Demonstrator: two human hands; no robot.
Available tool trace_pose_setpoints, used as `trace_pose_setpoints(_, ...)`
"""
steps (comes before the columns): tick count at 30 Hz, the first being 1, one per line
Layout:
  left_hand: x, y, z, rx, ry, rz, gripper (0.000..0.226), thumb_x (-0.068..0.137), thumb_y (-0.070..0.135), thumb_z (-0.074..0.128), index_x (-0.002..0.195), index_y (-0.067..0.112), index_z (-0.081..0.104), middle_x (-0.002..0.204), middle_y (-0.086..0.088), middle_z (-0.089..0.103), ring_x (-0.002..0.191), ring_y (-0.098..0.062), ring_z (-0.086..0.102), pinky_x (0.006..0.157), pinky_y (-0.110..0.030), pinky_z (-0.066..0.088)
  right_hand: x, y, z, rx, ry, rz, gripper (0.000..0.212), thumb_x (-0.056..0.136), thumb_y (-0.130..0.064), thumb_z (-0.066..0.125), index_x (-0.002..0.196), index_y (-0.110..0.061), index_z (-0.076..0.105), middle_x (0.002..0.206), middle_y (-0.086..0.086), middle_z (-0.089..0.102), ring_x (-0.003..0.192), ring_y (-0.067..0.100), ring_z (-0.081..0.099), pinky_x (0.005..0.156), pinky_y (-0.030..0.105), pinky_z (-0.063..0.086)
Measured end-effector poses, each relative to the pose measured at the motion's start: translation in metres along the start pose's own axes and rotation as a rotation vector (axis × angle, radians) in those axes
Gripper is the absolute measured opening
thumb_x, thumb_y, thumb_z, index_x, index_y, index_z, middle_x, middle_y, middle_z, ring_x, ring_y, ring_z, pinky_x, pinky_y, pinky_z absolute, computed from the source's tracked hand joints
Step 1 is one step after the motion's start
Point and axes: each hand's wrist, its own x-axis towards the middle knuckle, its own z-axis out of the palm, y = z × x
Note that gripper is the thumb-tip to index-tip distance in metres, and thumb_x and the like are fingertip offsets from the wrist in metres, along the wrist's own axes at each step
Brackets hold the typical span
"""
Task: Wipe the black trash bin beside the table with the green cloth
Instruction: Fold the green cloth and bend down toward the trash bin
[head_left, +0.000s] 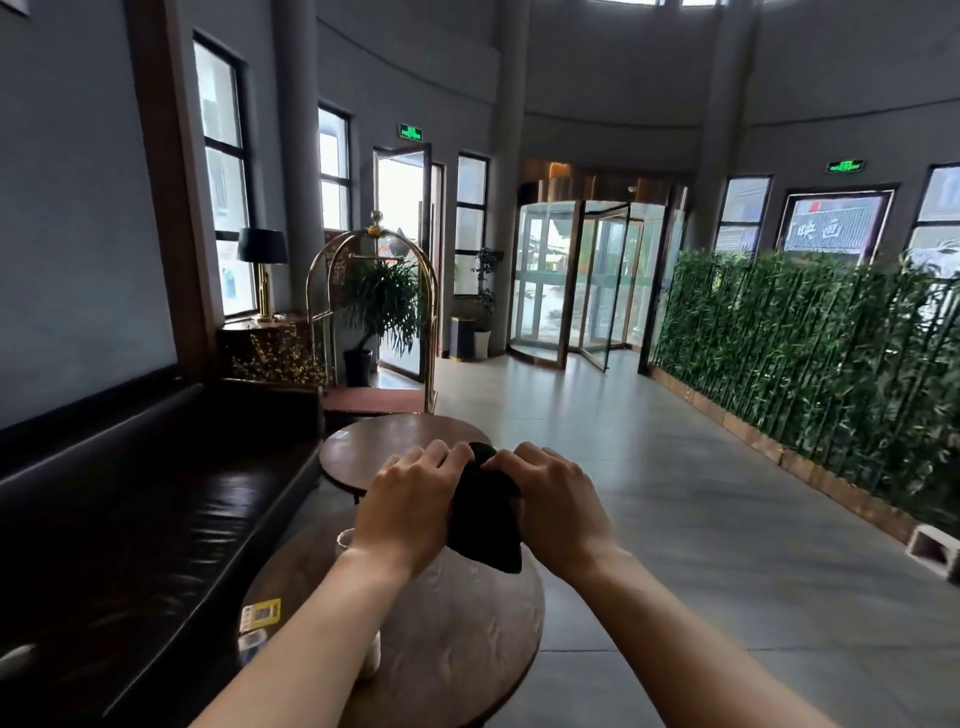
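While both grips, left hand (410, 499) and right hand (556, 504), are clamping the dark cloth (485, 514) above the round bench (467, 649), I am advising folding it flat, bin unseen.

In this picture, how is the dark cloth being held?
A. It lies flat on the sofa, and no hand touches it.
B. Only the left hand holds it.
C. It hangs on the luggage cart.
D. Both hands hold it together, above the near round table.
D: the left hand and the right hand both grip the bunched cloth between them, in the air above the near round table.
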Motion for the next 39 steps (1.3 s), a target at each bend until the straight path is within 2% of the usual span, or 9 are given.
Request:
trace_pose_setpoints(7,-0.023,0.008,0.028,0.003,-0.037,-0.023,0.035,0.082,0.013,0.068,0.115,0.021,0.059,0.091,-0.001,0.065,0.082,-0.027,0.066,0.075,-0.041,0.053,-0.026,0.011,0.025,0.035,-0.059,0.017,0.030,0.093,-0.011,0.059,0.121,-0.019,0.066,0.108,0.006,0.067,0.097,0.030,0.062,0.077,0.042,0.055)
trace_pose_setpoints(14,-0.048,0.026,0.071,-0.018,-0.128,-0.033,0.036,0.089,0.014,0.059,0.123,0.023,0.055,0.105,0.000,0.065,0.097,-0.026,0.064,0.086,-0.041,0.052,-0.062,0.036,0.059,0.059,-0.105,0.046,0.026,0.092,-0.014,0.063,0.118,-0.020,0.067,0.106,0.005,0.069,0.094,0.028,0.065,0.074,0.043,0.057)
trace_pose_setpoints(21,-0.069,0.043,0.116,-0.054,-0.213,-0.052,0.038,0.094,0.016,0.054,0.131,0.024,0.050,0.113,0.001,0.063,0.104,-0.024,0.062,0.092,-0.039,0.049,-0.097,0.060,0.092,0.087,-0.168,0.090,0.026,0.092,-0.015,0.065,0.117,-0.021,0.067,0.103,0.003,0.068,0.090,0.026,0.063,0.074,0.043,0.057)
trace_pose_setpoints(34,-0.118,0.052,0.200,-0.069,-0.353,-0.108,0.036,0.088,0.011,0.055,0.122,0.022,0.058,0.104,0.000,0.064,0.094,-0.028,0.062,0.081,-0.040,0.050,-0.156,0.086,0.165,0.143,-0.306,0.181,0.037,0.088,-0.007,0.063,0.120,-0.024,0.067,0.106,0.000,0.067,0.098,0.026,0.062,0.078,0.045,0.055)
trace_pose_setpoints(39,-0.144,0.048,0.239,-0.080,-0.397,-0.111,0.038,0.087,0.009,0.055,0.123,0.021,0.058,0.104,0.000,0.064,0.094,-0.028,0.062,0.084,-0.041,0.051,-0.181,0.093,0.204,0.147,-0.344,0.204,0.039,0.087,-0.006,0.063,0.121,-0.024,0.067,0.106,0.000,0.066,0.099,0.025,0.061,0.079,0.044,0.055)
